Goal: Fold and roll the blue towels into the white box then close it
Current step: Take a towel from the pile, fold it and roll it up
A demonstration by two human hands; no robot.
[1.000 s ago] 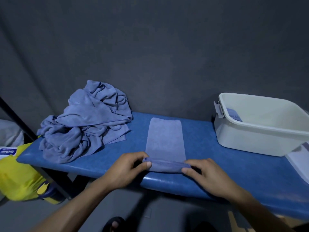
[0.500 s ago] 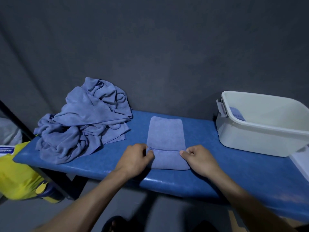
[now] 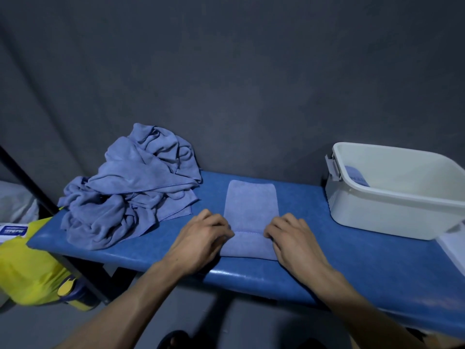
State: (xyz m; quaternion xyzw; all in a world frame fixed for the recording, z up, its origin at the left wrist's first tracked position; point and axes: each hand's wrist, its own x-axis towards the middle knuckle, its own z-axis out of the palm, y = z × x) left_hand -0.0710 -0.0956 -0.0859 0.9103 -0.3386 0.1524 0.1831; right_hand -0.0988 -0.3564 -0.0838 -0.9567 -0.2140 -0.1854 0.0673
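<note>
Towel strip (image 3: 250,205), blue, lies flat on the blue surface (image 3: 352,258), left of the white box (image 3: 392,205) and well apart from it. Near end of the strip is turned over onto itself; a stitched hem runs across the fold between the two hands. Left hand (image 3: 201,238) sits at the left edge of the folded part, fingers curled, fingertips on the cloth at the hem. Right hand (image 3: 292,238) sits at the right edge, fingers likewise curled onto the cloth. Both grips are closed on the towel's turned-over end; whether thumbs are under the layer cannot be told.

White box stands open-topped at the right end of the surface, latch on its left wall. One blue item (image 3: 354,175) lies inside against that wall. Flat white piece (image 3: 453,245) lies just right of and nearer than the box, cut off by the frame edge.

Heap of crumpled blue towels (image 3: 130,190) sits far left of the box, near the strip but not touching it. Yellow bag (image 3: 27,268) hangs below the surface's left end.
</note>
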